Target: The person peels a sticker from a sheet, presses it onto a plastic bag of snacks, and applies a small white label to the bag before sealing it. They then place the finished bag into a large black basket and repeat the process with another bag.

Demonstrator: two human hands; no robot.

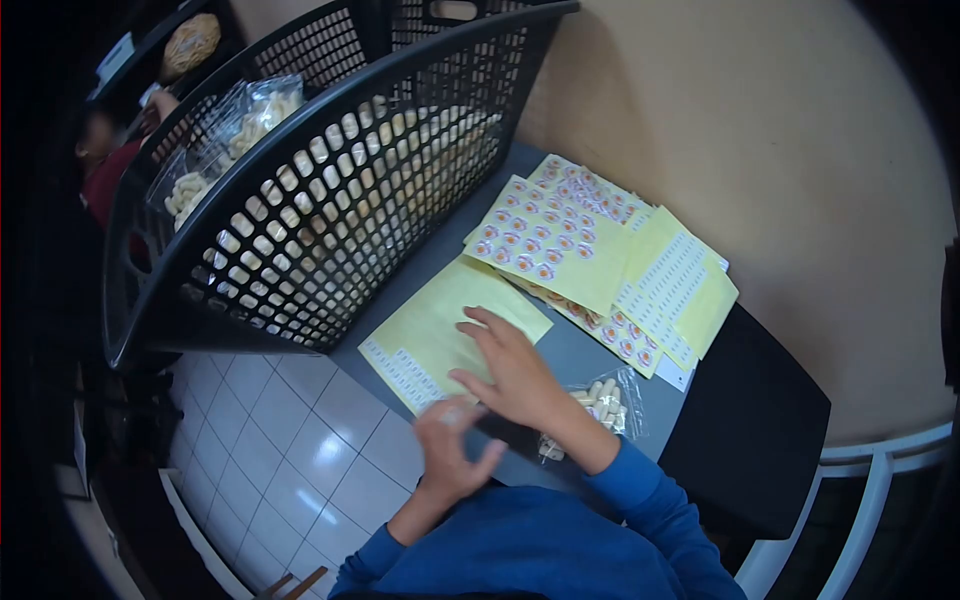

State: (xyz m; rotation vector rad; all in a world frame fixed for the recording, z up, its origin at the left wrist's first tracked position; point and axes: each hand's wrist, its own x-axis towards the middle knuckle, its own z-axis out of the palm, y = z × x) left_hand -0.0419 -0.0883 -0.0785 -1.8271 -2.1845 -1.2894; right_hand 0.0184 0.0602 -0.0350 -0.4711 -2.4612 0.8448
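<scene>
A yellow sticker sheet (pixel 440 320) lies on the grey table in front of me, mostly bare, with rows of small printed labels left along its lower left edge. My right hand (pixel 510 370) is over its right side with fingers and thumb stretched apart; nothing shows in it. My left hand (pixel 452 450) is at the sheet's near edge, its fingers curled and blurred by motion. A pale spot shows at those fingertips, too smeared to name. Beside my right wrist sits a clear plastic bag (pixel 605 400) of pale, finger-shaped pieces, partly hidden by the forearm.
A large dark slatted basket (pixel 350 190) holding several bags of similar pieces stands to the left. Stacked sticker sheets (pixel 545 230) with round orange-and-purple labels lie near the wall, overlapping sheets of small labels (pixel 670 285). A black surface (pixel 750 420) adjoins on the right. Another person (pixel 110 185) is behind the basket.
</scene>
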